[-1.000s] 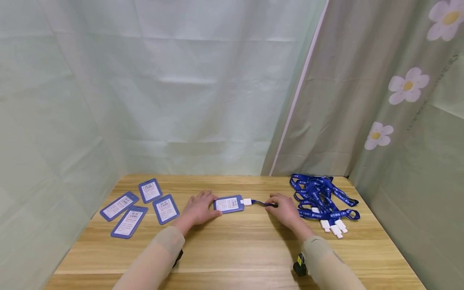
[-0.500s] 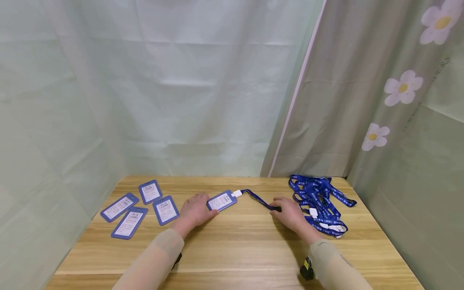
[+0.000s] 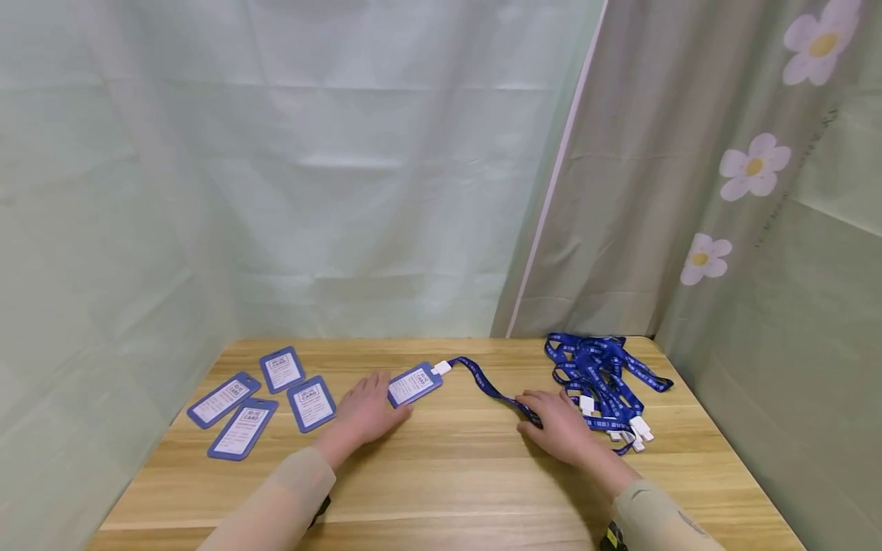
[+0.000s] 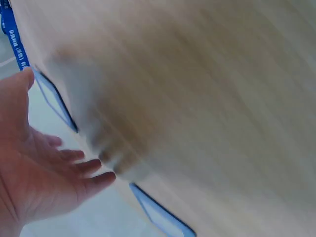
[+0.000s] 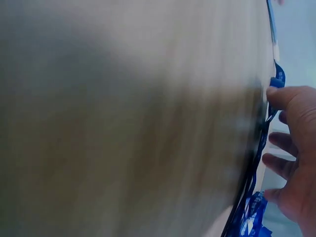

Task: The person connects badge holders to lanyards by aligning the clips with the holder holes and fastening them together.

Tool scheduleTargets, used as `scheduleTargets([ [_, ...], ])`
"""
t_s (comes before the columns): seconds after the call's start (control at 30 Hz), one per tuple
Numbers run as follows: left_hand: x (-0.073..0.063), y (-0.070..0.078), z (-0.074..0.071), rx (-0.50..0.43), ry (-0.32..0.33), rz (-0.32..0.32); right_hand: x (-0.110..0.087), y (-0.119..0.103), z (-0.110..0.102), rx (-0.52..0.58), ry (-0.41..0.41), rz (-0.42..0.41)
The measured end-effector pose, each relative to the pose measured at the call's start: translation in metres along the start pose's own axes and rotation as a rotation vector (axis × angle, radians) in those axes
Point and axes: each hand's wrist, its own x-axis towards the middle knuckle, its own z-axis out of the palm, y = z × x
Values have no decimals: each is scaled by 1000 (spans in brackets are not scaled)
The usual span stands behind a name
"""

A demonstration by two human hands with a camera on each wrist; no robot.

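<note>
A blue badge holder [image 3: 415,383] with a printed white card lies mid-table in the head view, a white clip [image 3: 442,368] at its right end. From the clip a blue lanyard [image 3: 482,379] runs right to my right hand [image 3: 556,425]. That hand pinches the strap between thumb and fingers, also seen in the right wrist view, where the lanyard [image 5: 260,143] trails past the fingers. My left hand [image 3: 364,413] is spread palm down at the holder's left end, its thumb near the lower edge. In the left wrist view the left hand [image 4: 47,168] has loose, extended fingers holding nothing.
Several blue badge holders [image 3: 312,404] lie loose at the table's left. At right is a tangled heap of blue lanyards [image 3: 598,371] with white clips [image 3: 639,428]. Curtains [image 3: 386,191] hang behind the wooden table [image 3: 441,490] and along both sides.
The right hand has moved right and nearer the body, drawing out more strap. The holder with its clip has shifted left and tilted, and the left hand has eased off it. Clips in the heap moved.
</note>
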Motion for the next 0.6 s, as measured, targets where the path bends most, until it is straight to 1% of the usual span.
scheduleTargets([
  [0.07,-6,-3,-5,8,-34,63,-8,2,-2,-19,3,-31],
  [0.13,-12,-6,-11,37,-63,137,-17,4,-5,-43,5,-60],
  [0.2,-16,-11,-15,64,-80,211,-26,5,-9,-71,7,-79],
  [0.27,-19,-16,-16,86,-95,260,-34,7,-11,-93,10,-92],
  [0.37,-23,-23,-15,89,-110,301,-42,6,-10,-110,0,-108],
  [0.43,-25,-25,-14,91,-121,309,-46,5,-8,-115,-12,-119],
  [0.5,-27,-24,-15,98,-126,313,-49,3,-7,-113,-30,-129],
  [0.6,-26,-20,-13,122,-104,324,-49,-1,-4,-118,-64,-126],
])
